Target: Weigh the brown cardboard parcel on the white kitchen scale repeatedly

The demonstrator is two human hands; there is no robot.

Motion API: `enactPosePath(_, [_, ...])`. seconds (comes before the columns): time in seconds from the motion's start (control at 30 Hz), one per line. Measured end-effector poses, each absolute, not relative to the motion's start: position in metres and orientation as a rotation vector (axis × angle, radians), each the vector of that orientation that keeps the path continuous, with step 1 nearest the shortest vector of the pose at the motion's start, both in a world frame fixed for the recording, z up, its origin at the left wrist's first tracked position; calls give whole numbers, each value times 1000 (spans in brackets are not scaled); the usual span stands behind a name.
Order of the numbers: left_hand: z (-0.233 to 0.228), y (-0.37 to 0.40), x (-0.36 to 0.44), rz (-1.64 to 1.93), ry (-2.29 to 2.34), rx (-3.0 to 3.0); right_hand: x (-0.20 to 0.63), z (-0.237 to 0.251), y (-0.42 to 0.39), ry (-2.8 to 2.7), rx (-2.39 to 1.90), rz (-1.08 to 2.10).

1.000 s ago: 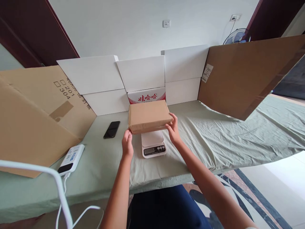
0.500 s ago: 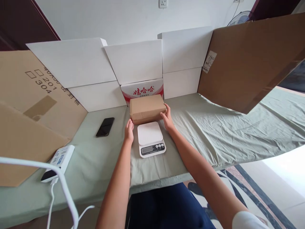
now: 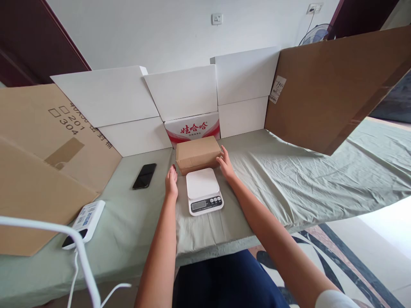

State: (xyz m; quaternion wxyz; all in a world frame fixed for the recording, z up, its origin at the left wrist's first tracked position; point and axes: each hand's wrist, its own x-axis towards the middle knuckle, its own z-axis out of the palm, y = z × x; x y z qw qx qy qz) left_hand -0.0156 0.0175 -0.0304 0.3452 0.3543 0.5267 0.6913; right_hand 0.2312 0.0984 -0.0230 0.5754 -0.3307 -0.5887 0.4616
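A closed brown cardboard box (image 3: 197,155) rests on the green cloth, just behind a white kitchen scale (image 3: 203,184) with a small display and round buttons. My left hand (image 3: 171,182) is open beside the box's front left corner, fingers stretched forward and a small gap from the cardboard. At the box's right end is my right hand (image 3: 226,164), open, its thumb and fingers spread around the front right corner. Whether its fingertips still touch the cardboard is hard to tell. Nothing lies on the scale's plate.
White panels (image 3: 184,92) and a red-and-white carton (image 3: 192,127) stand behind the box. Large cardboard sheets rise at the left (image 3: 67,141) and right (image 3: 330,90). A black phone (image 3: 144,176), a white power strip (image 3: 85,222) and a white cable (image 3: 84,252) are on the left.
My left hand has come off the box and moved slightly left. My right hand's fingers have loosened at the other end. The head view has tilted up a little.
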Motion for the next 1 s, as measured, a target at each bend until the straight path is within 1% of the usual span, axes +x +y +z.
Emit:
enactPosePath(0.37, [-28, 21, -9, 1728, 1344, 953, 227, -22, 94, -1403, -786, 1037])
enactPosePath(0.67, [-30, 23, -10, 1746, 1338, 980, 222, -31, 98, -1415, -793, 975])
enactPosePath(0.87, [-31, 24, -11, 1726, 1335, 1002, 221, -26, 93, -1454, -835, 972])
enactPosePath(1.0, [-30, 19, -12, 1776, 1329, 1050, 223, -22, 89, -1471, -785, 936])
